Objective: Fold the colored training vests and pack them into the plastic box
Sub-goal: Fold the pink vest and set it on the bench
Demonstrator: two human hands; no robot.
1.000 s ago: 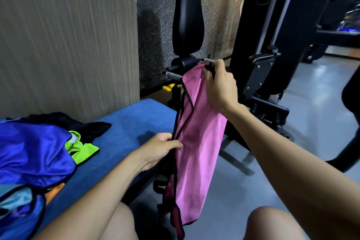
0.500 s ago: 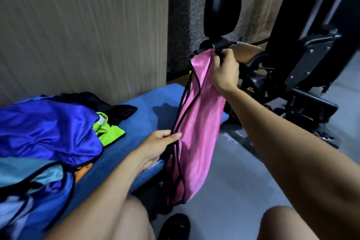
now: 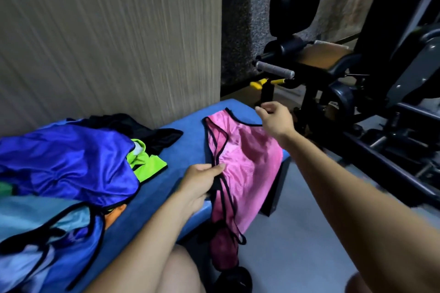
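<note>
A pink training vest [image 3: 247, 162] with black trim lies spread on the end of the blue bench [image 3: 188, 123], its lower part hanging over the bench's front edge. My left hand [image 3: 202, 178] pinches the vest's black-trimmed edge near its middle. Just above the vest's far right corner hovers my right hand [image 3: 275, 119], fingers loosely curled with nothing visibly between them. More vests are heaped at the left: a dark blue one [image 3: 62, 162], a neon green one [image 3: 146, 162], a black one [image 3: 142, 129] and a light blue one [image 3: 35, 216]. No plastic box is in view.
A ribbed beige wall panel [image 3: 107, 43] stands behind the bench. Right of the bench end sits a black gym machine [image 3: 357, 93] with a grey grip handle [image 3: 273, 70]. Grey floor [image 3: 309, 233] lies below, with my knees and a dark shoe [image 3: 234, 280] at the bottom.
The pink vest, held up hanging from my right hand before, now lies on the bench. My right hand has come down to its far corner; my left still pinches the edge.
</note>
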